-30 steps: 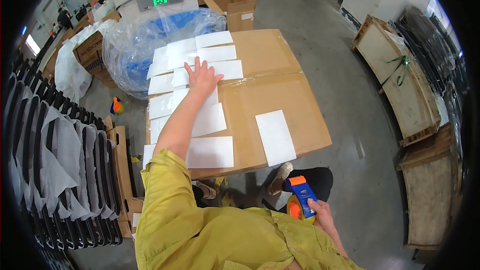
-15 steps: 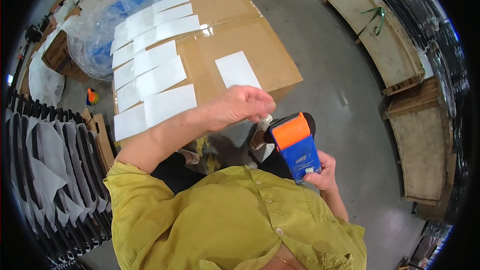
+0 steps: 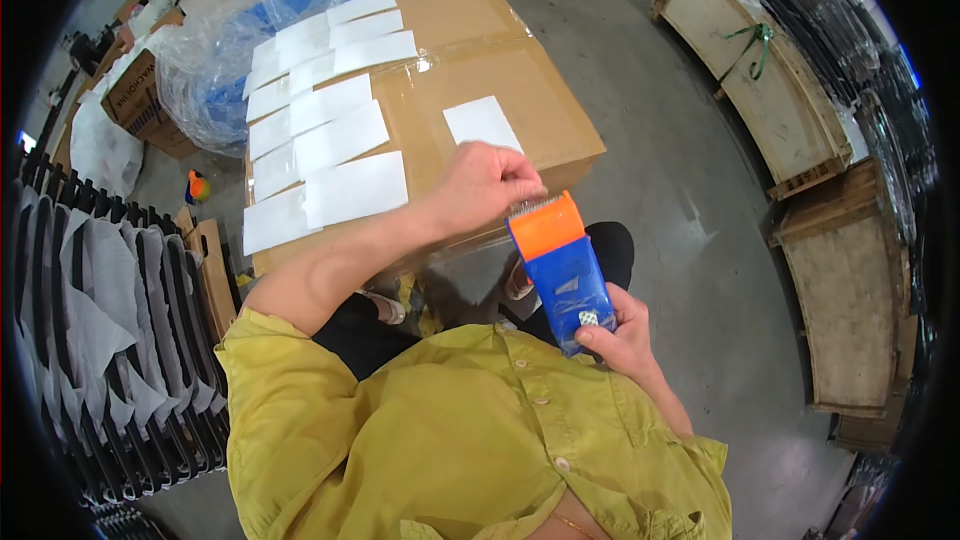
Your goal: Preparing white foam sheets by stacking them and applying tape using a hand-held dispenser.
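My right hand [image 3: 625, 332] grips the lower end of a blue and orange tape dispenser [image 3: 565, 275], its toothed edge tilted up and to the left. At that edge my left hand [image 3: 490, 180] is closed in a pinch. Whatever lies between its fingertips is too small or too clear to make out. Just beyond the left hand, a single white sheet [image 3: 482, 123] lies on the big cardboard box [image 3: 450, 90]. More white sheets [image 3: 355, 185], several of them, overlap in rows along the left part of the box top.
Wooden crates [image 3: 840, 285] stand along the right side. To the left are stacked black frames with grey sheeting [image 3: 110, 310]. A bundle in clear plastic wrap [image 3: 205, 80] sits behind the box's left side. Grey floor [image 3: 690, 210] runs between box and crates.
The tape dispenser in my right hand has moved left and up, bringing its toothed edge to my left fingertips. My left hand has shifted slightly upward, still pinched.
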The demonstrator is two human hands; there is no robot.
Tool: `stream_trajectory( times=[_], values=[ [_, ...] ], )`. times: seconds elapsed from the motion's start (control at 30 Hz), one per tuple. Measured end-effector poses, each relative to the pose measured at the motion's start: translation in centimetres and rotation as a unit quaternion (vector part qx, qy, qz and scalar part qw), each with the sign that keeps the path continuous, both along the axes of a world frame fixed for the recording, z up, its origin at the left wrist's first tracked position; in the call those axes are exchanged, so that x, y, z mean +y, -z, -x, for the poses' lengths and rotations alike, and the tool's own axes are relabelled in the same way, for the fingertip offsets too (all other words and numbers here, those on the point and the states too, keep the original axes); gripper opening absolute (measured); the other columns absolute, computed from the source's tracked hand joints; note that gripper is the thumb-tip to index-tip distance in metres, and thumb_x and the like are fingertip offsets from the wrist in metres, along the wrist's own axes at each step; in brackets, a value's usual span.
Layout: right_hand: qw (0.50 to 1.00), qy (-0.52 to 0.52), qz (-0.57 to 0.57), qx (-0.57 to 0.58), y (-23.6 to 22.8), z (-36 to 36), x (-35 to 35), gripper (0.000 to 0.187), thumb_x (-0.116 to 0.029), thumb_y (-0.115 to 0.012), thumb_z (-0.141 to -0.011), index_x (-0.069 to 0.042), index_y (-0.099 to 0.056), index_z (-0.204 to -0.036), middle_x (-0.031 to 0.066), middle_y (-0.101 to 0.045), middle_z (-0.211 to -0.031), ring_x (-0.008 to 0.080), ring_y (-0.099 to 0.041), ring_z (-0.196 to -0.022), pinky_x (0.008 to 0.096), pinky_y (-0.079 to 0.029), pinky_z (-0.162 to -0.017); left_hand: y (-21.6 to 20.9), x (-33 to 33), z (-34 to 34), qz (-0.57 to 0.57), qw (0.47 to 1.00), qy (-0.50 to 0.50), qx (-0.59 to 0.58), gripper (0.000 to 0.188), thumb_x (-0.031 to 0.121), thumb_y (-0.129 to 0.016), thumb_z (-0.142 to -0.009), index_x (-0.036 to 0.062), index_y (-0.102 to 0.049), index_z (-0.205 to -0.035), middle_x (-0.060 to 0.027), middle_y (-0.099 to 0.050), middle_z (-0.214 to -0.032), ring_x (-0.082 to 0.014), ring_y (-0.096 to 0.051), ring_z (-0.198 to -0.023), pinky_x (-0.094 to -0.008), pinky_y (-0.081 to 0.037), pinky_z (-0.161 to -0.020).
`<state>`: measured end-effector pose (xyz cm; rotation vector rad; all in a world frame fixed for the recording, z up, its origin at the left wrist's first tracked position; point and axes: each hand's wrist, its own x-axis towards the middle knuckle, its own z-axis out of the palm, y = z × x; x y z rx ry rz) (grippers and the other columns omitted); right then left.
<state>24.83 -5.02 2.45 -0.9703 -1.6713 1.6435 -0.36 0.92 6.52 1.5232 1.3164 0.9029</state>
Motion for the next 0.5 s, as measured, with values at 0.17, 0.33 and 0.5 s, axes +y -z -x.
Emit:
stream_trajectory(
  times=[0.17,0.33,0.5],
  values=[
    [0.998,0.025,0.054,0.006,0.1,-0.6,-0.4,0.039,-0.023,-0.072,-0.068,0.003,-0.057,-0.092,0.0046,-0.061,-0.078,0.0068,-0.054,-0.065,0.0204,-0.044,-0.059,0.7,4.8,3.6,-0.025,0.998,-0.058,0.010,0.015,0.015,-0.063,-0.075,-0.0001,-0.063,-0.076,-0.0025,-0.058,-0.062,-0.0076,-0.051,-0.057,-0.0233,-0.042,-0.051],
    [0.991,0.028,0.127,0.026,-0.8,1.6,1.4,0.033,-0.023,-0.068,-0.073,0.004,-0.057,-0.090,0.0069,-0.061,-0.083,0.0080,-0.054,-0.070,0.0229,-0.045,-0.063,4.3,7.4,5.5,-0.142,0.972,-0.089,0.168,0.013,0.017,-0.064,-0.076,0.0044,-0.064,-0.077,-0.0037,-0.060,-0.065,-0.0137,-0.054,-0.060,-0.0259,-0.045,-0.057],
    [0.981,0.013,0.184,0.064,-1.1,4.7,4.4,0.040,-0.027,-0.065,-0.076,0.005,-0.057,-0.098,0.0073,-0.062,-0.091,0.0092,-0.055,-0.074,0.0239,-0.044,-0.066,8.6,9.2,6.7,-0.301,0.882,-0.157,0.328,0.017,0.020,-0.065,-0.071,0.0083,-0.063,-0.083,-0.0124,-0.054,-0.108,-0.0309,-0.051,-0.098,-0.0378,-0.042,-0.081]
  ],
)
